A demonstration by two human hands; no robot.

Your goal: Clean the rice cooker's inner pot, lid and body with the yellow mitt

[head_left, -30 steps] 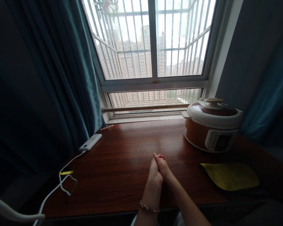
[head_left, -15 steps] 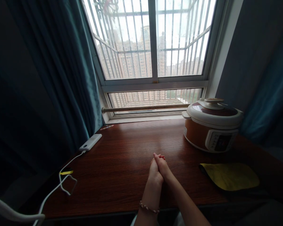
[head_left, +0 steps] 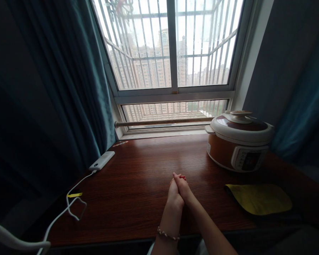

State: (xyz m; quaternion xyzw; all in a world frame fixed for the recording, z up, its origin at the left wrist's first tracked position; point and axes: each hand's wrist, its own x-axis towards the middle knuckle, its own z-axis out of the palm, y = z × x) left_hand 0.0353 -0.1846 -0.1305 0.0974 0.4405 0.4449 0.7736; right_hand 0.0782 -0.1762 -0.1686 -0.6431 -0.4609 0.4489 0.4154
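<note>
My left hand [head_left: 173, 199] and my right hand [head_left: 185, 189] rest clasped together on the dark wooden table [head_left: 138, 184], near its front edge at the middle. The fingers are pressed together and point away from me, and nothing shows between them. A beaded bracelet [head_left: 168, 234] circles my left wrist. Nearest the hands are a yellow cloth [head_left: 257, 198] to the right and an orange and white electric cooker [head_left: 238, 141] behind it.
A white power bank [head_left: 102, 160] lies at the table's left edge, with a white cable [head_left: 69, 202] trailing off toward me. Teal curtains [head_left: 69, 88] hang on both sides. A barred window [head_left: 172, 46] and a wooden rod [head_left: 162, 122] run along the back.
</note>
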